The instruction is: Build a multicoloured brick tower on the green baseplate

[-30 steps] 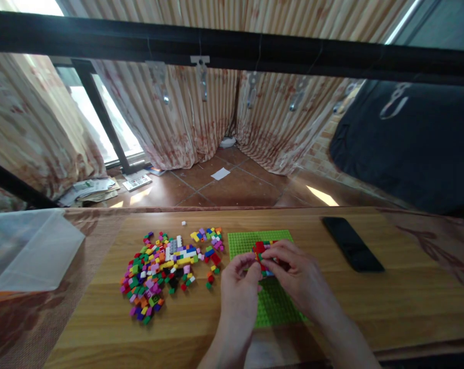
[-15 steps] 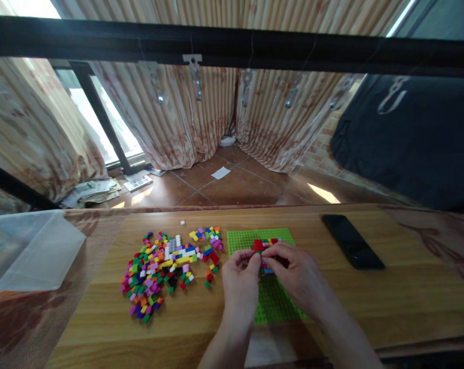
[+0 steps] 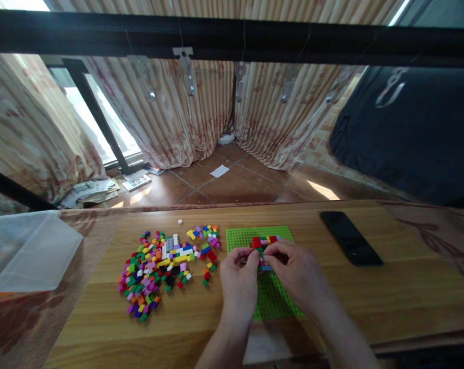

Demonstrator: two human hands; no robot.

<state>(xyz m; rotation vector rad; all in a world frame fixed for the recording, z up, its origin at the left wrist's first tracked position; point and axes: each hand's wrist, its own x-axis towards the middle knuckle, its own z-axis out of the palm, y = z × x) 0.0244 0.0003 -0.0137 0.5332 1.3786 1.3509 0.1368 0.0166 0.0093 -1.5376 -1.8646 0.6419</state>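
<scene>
A green studded baseplate (image 3: 280, 300) lies on the wooden table in front of me. On its upper part stands a small build of coloured toy bricks (image 3: 257, 242), with red, yellow, pink and blue pieces showing. My left hand (image 3: 239, 277) is at the build's left side, its thumb and forefinger pinched together. From the right, my right hand (image 3: 293, 269) pinches close to the left fingertips, over the front of the build. The fingers cover much of the build, and whatever is between the fingertips is too small and hidden to make out.
Left of the baseplate spreads a pile of loose toy bricks (image 3: 145, 277) in many colours. A black phone (image 3: 351, 238) lies to the right. At the far left is a translucent white container (image 3: 32, 251). A dark bar (image 3: 216, 38) crosses above, with clips hanging below it.
My fingertips have parted slightly, showing a bit more of the build between them. The whole view has shifted a little; bricks, baseplate and phone lie as before.
</scene>
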